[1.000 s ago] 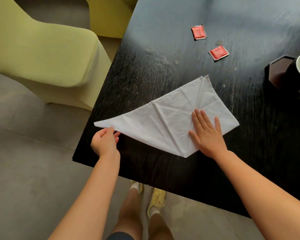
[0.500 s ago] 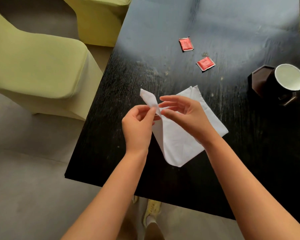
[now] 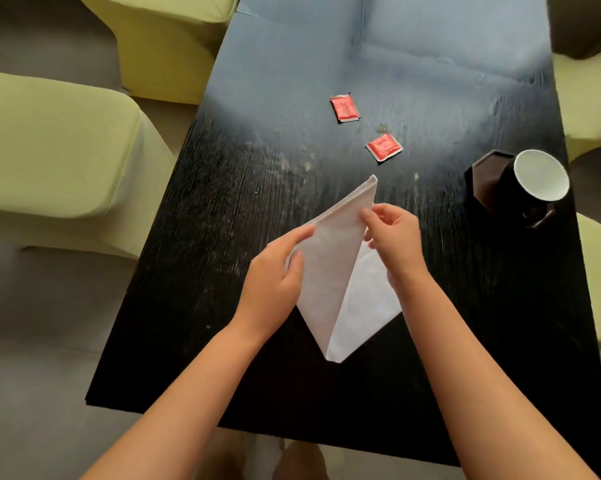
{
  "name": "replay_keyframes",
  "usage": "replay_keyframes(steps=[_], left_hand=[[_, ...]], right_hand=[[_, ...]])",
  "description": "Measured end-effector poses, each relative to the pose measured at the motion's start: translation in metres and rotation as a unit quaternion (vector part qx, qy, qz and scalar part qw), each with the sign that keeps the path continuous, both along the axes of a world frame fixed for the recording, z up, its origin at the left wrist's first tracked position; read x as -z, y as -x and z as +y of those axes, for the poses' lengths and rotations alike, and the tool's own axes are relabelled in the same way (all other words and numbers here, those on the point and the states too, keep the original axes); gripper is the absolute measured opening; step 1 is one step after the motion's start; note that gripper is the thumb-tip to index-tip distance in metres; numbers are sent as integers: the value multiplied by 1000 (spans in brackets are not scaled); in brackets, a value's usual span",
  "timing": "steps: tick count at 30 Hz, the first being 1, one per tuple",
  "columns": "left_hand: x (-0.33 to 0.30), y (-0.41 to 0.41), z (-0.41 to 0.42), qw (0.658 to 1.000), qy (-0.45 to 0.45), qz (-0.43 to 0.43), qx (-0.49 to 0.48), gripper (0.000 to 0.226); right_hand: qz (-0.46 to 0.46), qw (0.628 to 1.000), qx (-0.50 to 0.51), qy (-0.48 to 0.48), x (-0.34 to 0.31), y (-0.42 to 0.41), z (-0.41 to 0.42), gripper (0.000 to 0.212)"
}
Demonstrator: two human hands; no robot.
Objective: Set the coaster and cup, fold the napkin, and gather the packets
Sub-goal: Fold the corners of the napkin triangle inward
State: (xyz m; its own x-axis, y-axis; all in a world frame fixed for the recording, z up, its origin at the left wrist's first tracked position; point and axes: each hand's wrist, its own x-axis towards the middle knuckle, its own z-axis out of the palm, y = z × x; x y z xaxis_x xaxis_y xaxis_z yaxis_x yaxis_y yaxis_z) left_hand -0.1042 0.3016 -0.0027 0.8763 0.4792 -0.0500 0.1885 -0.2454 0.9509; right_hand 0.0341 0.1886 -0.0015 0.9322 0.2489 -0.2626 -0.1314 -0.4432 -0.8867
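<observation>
While the left hand [image 3: 275, 285] pinches the napkin [image 3: 330, 271] flap, right hand [image 3: 396, 240] fingertips apparently pinch its far edge; bare table [image 3: 195, 271] lies leftward.

Both bare forearms reached forward, converging. Left hand [image 3: 275, 275] had fingers [image 3: 301, 235] extended, thumb pressed in, pinching. Right hand [image 3: 396, 242] sat just beside it, fingers curled, thumb and forefinger pinched together, wrist bent slightly inward.

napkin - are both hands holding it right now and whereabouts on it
Yes. The left hand grips the white napkin at its left edge, and the right hand pinches the right edge of the folded-over flap near the top.
</observation>
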Motion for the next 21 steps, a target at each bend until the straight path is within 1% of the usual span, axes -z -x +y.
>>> replay_keyframes(steps=[2,3,4,5,7,9,10,14,17,21], left_hand=[[24,9,-2,986,-162,30,28,44],[36,13,-6,971,-225,53,59,46],[48,17,-11,952,-281,75,94,47],[59,18,-17,932,-327,95,129,49],[75,18,-31,897,-383,115,186,53],[85,14,-42,878,-415,121,204,53],[89,12,-46,873,-427,123,201,52],[97,4,-51,875,-428,143,178,53],[102,3,-53,869,-432,167,176,55],[108,6,-58,862,-435,197,173,56]], right_hand=[[27,996,-13,82,19,-21,0,11],[35,992,-23,118,29,-30,0,7],[37,988,-37,148,37,-38,1,9],[31,983,-54,172,44,-44,2,11],[-5,974,-86,210,54,-55,5,11],[-52,964,-102,238,60,-62,6,15],[-70,960,-107,248,63,-65,6,12],[-144,940,-146,274,74,-71,6,14],[-207,925,-172,267,80,-71,5,15],[-257,908,-194,268,87,-75,5,15]])
